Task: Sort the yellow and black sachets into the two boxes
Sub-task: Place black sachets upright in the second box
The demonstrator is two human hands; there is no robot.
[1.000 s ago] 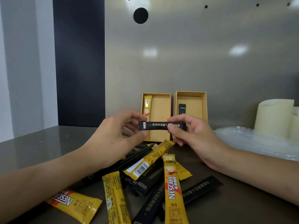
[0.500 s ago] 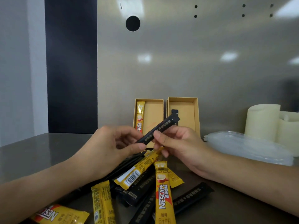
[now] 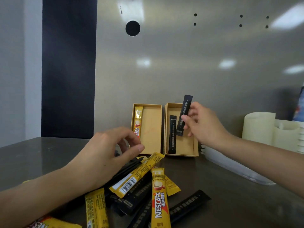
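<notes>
Pinching black sachet (image 3: 184, 117) — right hand (image 3: 202, 125).

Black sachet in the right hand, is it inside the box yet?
Not yet. The right hand pinches the black sachet above the right cardboard box.

"NESCAFE" on front yellow sachet (image 3: 158, 199) & on boxed yellow sachet (image 3: 137, 119); barcode on slanted yellow sachet (image 3: 136, 176)

Left box (image 3: 151, 129) beside right box (image 3: 185, 145) — both behind the sachet pile (image 3: 131, 183) on the table (image 3: 41, 153).
</notes>
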